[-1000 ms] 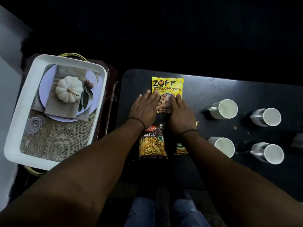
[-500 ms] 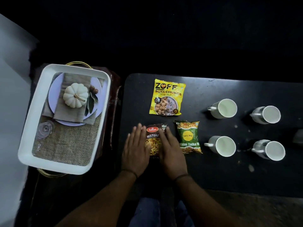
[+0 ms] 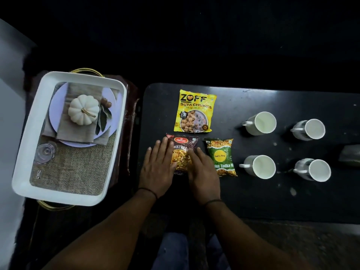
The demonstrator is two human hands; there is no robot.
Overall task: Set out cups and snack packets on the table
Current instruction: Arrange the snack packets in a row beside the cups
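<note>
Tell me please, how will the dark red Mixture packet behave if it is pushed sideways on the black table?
The Mixture packet looks like a thin, puffy pouch, so it is probably light and floppy. Lying flat on the smooth table, it should slide rather than roll. The left hand and right hand rest on its sides, probably steadying it.

place: likely a home dining spot | evidence — black table [image 3: 272,201], white tray [image 3: 25,152] printed with a place setting
</note>
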